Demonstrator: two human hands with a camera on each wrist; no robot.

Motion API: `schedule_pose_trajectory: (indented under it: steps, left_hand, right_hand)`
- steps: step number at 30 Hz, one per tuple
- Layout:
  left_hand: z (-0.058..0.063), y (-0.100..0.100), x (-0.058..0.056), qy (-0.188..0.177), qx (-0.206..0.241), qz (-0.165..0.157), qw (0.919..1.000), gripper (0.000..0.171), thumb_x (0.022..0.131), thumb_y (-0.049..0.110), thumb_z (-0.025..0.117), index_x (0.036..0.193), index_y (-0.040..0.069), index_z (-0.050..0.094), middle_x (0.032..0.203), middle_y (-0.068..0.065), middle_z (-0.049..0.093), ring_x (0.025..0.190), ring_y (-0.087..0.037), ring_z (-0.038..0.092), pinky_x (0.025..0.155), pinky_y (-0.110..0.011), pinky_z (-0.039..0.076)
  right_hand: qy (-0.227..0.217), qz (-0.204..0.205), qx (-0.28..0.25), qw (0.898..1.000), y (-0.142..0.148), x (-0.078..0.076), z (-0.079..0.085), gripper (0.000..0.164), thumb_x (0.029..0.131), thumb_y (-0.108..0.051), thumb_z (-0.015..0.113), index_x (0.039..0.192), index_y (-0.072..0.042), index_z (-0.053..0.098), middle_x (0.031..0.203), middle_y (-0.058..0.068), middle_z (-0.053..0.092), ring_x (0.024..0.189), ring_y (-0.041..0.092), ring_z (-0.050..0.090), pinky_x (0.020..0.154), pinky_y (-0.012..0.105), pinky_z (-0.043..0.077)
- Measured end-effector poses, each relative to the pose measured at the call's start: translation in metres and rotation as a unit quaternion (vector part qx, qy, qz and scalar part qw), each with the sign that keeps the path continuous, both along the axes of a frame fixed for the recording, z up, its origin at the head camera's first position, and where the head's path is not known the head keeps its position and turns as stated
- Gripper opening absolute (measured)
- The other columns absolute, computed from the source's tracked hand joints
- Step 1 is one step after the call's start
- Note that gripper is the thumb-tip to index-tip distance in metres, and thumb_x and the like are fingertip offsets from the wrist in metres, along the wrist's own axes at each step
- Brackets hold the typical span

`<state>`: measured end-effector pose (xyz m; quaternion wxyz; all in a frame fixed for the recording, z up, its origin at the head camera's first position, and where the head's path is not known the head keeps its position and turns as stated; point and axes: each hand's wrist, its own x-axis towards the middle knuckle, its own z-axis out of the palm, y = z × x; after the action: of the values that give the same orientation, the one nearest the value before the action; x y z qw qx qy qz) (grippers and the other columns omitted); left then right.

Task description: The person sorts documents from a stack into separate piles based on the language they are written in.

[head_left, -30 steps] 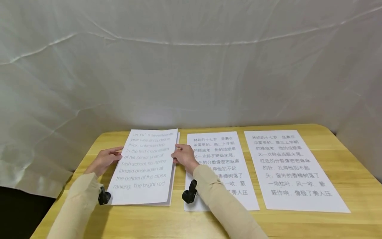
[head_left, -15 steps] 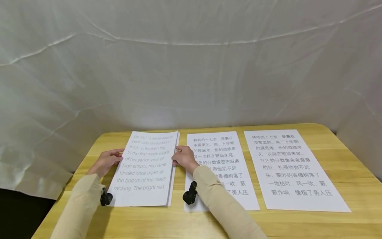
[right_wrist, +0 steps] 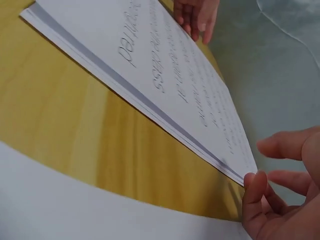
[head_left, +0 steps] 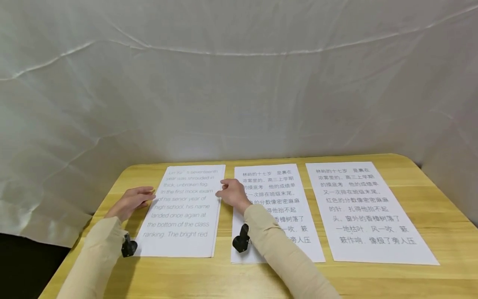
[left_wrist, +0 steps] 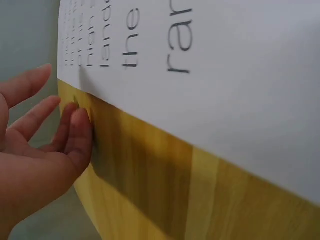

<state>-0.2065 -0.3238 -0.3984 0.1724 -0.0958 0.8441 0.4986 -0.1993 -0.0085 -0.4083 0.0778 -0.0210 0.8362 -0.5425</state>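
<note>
A printed English sheet (head_left: 183, 207) lies on the left of the table, on top of at least one other sheet whose right edge (right_wrist: 150, 116) peeks out in the right wrist view. Beside its left edge is my left hand (head_left: 130, 201), fingers loose and apart from the paper in the left wrist view. My right hand (head_left: 234, 194) hovers by the right edge, thumb and forefinger parted, with nothing between them; whether a fingertip brushes the sheet's corner I cannot tell. Part of the middle Chinese-printed sheet (head_left: 284, 207) is hidden under my right forearm.
Another Chinese-printed sheet (head_left: 364, 211) lies farther right on the wooden table (head_left: 407, 182). A grey fabric curtain (head_left: 239, 104) hangs behind the table's back edge. Black wrist cameras (head_left: 129, 246) sit on both wrists.
The top English sheet, held at both sides before, has come down flat and lined up with the paper beneath. Both hands have let go of its edges.
</note>
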Motion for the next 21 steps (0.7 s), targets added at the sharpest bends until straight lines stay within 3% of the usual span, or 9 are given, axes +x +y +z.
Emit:
schedule_pose_trajectory:
  steps: [10, 14, 21]
  left_hand:
    - [0.013, 0.005, 0.004, 0.016, -0.01, 0.013, 0.9997, 0.071, 0.1, 0.019, 0.052, 0.151, -0.006, 0.011, 0.154, -0.031, 0.012, 0.133, -0.045, 0.026, 0.11, -0.055, 0.023]
    - [0.019, 0.023, 0.01, 0.035, -0.013, 0.005, 0.9993, 0.068, 0.099, 0.017, 0.052, 0.151, -0.006, 0.014, 0.153, -0.03, 0.016, 0.134, -0.047, 0.025, 0.111, -0.057, 0.021]
    - [0.031, 0.063, 0.018, 0.062, -0.033, -0.011, 0.9975, 0.066, 0.098, 0.014, 0.052, 0.15, -0.006, 0.018, 0.148, -0.032, 0.027, 0.13, -0.046, 0.035, 0.107, -0.054, 0.03]
  right_hand:
    - [-0.021, 0.025, -0.041, 0.999, 0.027, -0.002, 0.01, 0.054, 0.086, -0.007, 0.069, 0.136, 0.003, 0.052, 0.119, 0.016, 0.057, 0.083, 0.02, 0.059, 0.072, 0.029, 0.053]
    - [-0.025, 0.03, -0.04, 0.998, 0.043, 0.001, 0.012, 0.054, 0.087, -0.006, 0.068, 0.137, 0.003, 0.051, 0.121, 0.018, 0.057, 0.093, 0.025, 0.062, 0.075, 0.032, 0.055]
    - [-0.049, 0.023, -0.043, 0.998, 0.064, 0.002, 0.015, 0.05, 0.088, -0.007, 0.067, 0.135, 0.003, 0.052, 0.112, 0.014, 0.059, 0.094, 0.025, 0.061, 0.074, 0.031, 0.055]
